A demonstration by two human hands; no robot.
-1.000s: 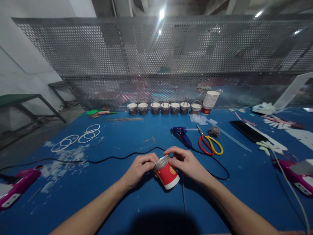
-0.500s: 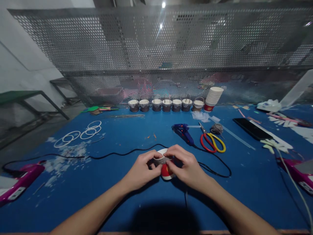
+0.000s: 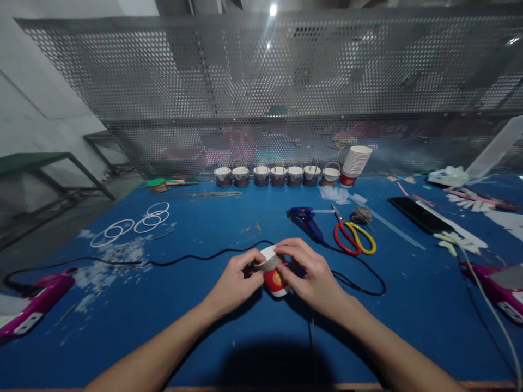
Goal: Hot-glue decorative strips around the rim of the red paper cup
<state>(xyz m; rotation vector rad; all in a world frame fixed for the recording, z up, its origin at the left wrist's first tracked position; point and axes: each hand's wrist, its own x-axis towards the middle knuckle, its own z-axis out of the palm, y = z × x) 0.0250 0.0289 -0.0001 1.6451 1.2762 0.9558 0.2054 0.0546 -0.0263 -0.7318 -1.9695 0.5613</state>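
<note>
Between my hands is a red paper cup [image 3: 276, 280] with a white rim and a gold emblem, tilted over the blue table. Grey yarn [image 3: 268, 265] is wound in a band just below its rim. My left hand [image 3: 239, 276] pinches the rim and yarn band from the left. From the right, my right hand [image 3: 306, 269] grips the cup, its fingertips on the rim and the yarn. A thin strand [image 3: 312, 332] hangs down below my right hand. Parts of the cup are hidden behind the fingers.
A blue glue gun [image 3: 305, 222], red-and-yellow scissors [image 3: 354, 237] and a ball of grey yarn [image 3: 361, 214] lie beyond my right hand. Several wrapped cups [image 3: 278, 177] and a cup stack [image 3: 356, 162] line the back. A black cord [image 3: 204, 255] crosses the table; white rings [image 3: 151, 220] lie left.
The cup has turned and tilted between my hands, so more of its red side, emblem and yarn band shows. Both hands still hold it in nearly the same place.
</note>
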